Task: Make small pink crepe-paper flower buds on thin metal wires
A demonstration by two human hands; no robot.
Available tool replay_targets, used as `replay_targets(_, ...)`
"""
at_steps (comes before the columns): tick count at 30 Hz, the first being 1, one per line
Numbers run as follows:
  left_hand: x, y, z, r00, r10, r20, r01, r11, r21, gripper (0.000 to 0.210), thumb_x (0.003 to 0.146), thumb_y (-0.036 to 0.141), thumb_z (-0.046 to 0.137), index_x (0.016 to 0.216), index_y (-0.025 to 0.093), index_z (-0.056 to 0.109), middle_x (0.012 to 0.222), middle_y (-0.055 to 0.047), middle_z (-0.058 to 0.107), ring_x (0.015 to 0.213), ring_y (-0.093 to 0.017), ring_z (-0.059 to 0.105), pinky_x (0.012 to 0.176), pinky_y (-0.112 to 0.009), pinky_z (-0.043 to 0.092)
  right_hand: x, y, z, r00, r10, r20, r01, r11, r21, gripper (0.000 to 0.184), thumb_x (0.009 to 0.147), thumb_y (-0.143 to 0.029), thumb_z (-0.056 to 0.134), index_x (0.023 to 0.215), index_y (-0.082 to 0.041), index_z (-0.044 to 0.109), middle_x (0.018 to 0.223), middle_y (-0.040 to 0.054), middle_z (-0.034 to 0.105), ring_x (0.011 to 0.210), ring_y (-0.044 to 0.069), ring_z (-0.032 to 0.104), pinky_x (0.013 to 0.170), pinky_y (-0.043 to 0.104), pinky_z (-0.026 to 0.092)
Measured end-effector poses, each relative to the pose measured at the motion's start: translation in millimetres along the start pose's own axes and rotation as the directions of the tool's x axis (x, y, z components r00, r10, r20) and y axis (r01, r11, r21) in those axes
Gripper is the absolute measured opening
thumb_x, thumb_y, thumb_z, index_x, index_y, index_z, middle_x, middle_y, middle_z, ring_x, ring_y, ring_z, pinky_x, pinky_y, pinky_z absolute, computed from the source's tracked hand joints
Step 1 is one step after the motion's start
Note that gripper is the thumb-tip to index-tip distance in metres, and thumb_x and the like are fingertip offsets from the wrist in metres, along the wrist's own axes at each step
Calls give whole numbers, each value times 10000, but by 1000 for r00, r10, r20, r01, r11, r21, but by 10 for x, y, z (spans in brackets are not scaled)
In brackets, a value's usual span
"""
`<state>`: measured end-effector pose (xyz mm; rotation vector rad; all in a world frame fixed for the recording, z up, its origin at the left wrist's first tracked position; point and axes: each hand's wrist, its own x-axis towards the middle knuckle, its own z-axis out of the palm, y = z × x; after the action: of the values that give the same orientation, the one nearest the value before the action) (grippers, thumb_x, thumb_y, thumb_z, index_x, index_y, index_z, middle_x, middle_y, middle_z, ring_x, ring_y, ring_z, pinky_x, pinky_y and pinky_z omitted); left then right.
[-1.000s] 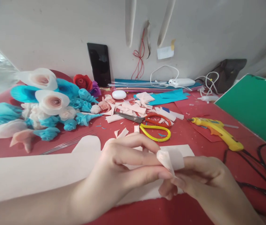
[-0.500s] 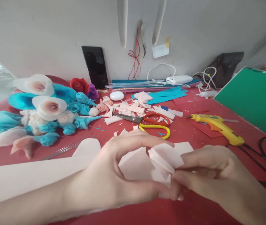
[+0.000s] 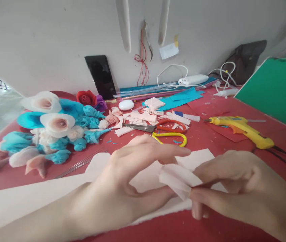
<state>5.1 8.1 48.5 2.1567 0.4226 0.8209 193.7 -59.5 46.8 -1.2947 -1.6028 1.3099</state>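
Note:
My right hand (image 3: 231,188) pinches the lower end of a small pale pink crepe paper flower piece (image 3: 177,178), its thumb and fingers closed on the gathered base. The petals are rolled round one another and point left. My left hand (image 3: 130,178) is cupped beside the piece, forefinger stretched out above it and thumb below, close against the petals. Whether the left fingertips touch the paper is partly hidden. Under both hands lies a pale pink crepe paper sheet (image 3: 148,176) on the red table.
Blue, white and pink paper flowers (image 3: 59,124) crowd the left, beside thin wires (image 3: 79,163). Scissors (image 3: 168,134) and paper scraps (image 3: 143,117) lie ahead. A yellow glue gun (image 3: 244,129) rests at right near a green board (image 3: 276,90). A phone (image 3: 101,77) leans on the wall.
My left forefinger has lifted off the petals and straightened, and the left thumb has drawn back. The flower piece has tilted slightly in my right hand. The view has shifted a little.

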Motion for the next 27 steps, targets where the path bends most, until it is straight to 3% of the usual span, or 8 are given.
replay_targets(6, -40, 7, -23, 975, -213, 55, 215, 976, -27, 486, 741, 198, 677, 1149, 363, 470, 1008, 75, 608, 931, -94, 590, 878, -175, 441, 7, 23, -14, 1000, -13, -17, 12, 998, -55, 204, 797, -230, 603, 604, -221, 666, 552, -65, 645, 506, 66, 582, 460, 127, 422)
replay_targets(9, -22, 23, -43, 957, -278, 81, 285, 954, -93, 461, 733, 227, 687, 1130, 369, 499, 1054, 82, 607, 1046, -109, 557, 933, -172, 413, 6, 13, -26, 1000, -24, -16, 23, 999, -44, 224, 807, -235, 602, 592, -206, 657, 558, -67, 646, 514, 44, 582, 489, 89, 432)
replay_targets(15, 41, 53, -37, 898, -435, 68, 440, 883, -164, 265, 765, 275, 650, 1014, 334, 586, 891, 72, 672, 842, -116, 640, 729, -191, 503, 27, 8, -25, 999, 51, -18, -51, 999, -3, 235, 804, -300, 595, 602, -206, 669, 574, -32, 654, 526, 70, 596, 485, 107, 455)
replay_targets(27, 61, -3, 37, 874, -473, 109, 485, 851, -201, 253, 761, 196, 634, 991, 284, 575, 906, 67, 665, 873, -111, 625, 776, -207, 485, 61, 44, -7, 990, 137, 44, -139, 988, 59, 130, 791, -253, 613, 677, -210, 657, 595, -37, 648, 575, 54, 609, 517, 66, 454)
